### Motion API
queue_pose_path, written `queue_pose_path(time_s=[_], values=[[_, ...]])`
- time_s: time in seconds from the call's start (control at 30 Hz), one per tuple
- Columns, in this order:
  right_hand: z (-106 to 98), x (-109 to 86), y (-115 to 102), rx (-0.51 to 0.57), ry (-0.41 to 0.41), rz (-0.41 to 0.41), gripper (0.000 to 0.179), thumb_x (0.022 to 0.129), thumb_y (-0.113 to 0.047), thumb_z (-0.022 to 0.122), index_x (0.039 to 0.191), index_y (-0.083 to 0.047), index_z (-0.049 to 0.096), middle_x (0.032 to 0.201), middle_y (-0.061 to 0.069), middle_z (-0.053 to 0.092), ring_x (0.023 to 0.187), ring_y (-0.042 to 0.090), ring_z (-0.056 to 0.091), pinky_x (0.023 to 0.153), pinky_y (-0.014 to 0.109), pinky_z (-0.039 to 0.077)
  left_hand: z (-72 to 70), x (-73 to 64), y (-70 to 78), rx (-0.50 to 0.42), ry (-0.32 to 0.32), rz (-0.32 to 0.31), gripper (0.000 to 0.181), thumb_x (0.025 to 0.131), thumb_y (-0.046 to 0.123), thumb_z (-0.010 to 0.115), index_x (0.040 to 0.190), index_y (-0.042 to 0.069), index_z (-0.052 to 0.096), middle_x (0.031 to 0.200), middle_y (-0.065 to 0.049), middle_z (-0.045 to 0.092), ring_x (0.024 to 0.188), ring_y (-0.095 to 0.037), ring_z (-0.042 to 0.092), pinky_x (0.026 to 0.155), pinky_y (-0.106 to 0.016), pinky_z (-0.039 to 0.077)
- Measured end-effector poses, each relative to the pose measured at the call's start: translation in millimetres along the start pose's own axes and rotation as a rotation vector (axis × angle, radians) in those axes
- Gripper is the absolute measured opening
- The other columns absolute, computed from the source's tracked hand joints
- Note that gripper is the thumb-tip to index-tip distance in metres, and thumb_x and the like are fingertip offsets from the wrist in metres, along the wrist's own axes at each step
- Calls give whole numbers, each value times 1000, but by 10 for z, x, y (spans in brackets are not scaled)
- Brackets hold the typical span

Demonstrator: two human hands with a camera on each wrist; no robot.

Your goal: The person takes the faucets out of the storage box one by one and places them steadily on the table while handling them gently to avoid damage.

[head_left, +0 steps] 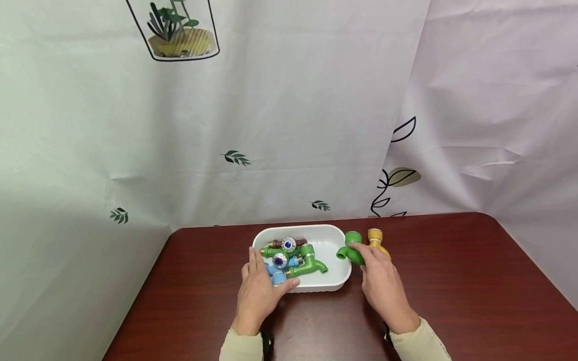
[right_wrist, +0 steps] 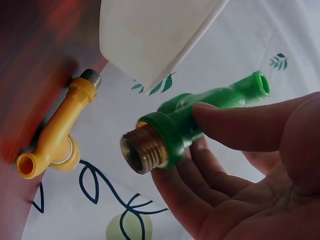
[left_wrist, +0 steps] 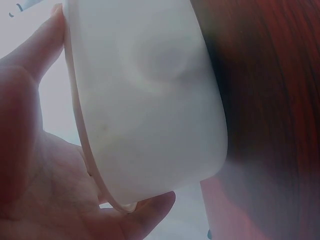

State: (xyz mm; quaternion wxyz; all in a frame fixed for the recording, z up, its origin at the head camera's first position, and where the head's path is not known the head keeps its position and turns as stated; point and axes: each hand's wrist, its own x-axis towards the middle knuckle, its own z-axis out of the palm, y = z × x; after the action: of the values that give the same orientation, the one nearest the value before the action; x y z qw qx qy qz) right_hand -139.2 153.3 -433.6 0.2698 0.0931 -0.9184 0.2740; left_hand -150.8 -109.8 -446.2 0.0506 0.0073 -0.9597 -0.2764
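Observation:
My right hand (head_left: 384, 283) holds a green plastic tap (head_left: 353, 237) at the right rim of a white basin (head_left: 333, 258). In the right wrist view the thumb presses one side of its body, with fingers on the other; its threaded brass end sticks out. My left hand (head_left: 257, 296) holds the basin's near left corner, its thumb over the front rim and fingers along the left side. Inside, towards the left, lie a green tap (head_left: 308, 260), another green tap (head_left: 284, 250), a blue tap (head_left: 278, 277) and a brown tap (head_left: 276, 243), partly overlapping.
A yellow tap (right_wrist: 60, 130) with a dark threaded end lies on the reddish-brown table (head_left: 460, 281), just right of the basin and partly hidden by my right hand in the head view. White cloth (head_left: 293, 125) with leaf prints hangs behind the table and at both sides.

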Motion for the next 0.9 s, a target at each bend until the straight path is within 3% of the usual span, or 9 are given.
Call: queue_pose_path(time_s=[0.53,0.9], values=[[-112,-1,119,-38,-125,70,56,70,22,69,117,-8,67,98,19,66,84,37,65,69,53,52,-2,5,3,1,3,2,126,72,62,83,152,-16,23,161,-32,18,136,-47,34,96,-56,46],[-109,-28,215,-58,-189,92,55,69,24,62,112,-8,68,96,16,67,78,31,63,65,50,51,-1,1,5,0,4,4,126,72,62,83,152,-16,23,161,-31,18,136,-46,34,94,-56,47]])
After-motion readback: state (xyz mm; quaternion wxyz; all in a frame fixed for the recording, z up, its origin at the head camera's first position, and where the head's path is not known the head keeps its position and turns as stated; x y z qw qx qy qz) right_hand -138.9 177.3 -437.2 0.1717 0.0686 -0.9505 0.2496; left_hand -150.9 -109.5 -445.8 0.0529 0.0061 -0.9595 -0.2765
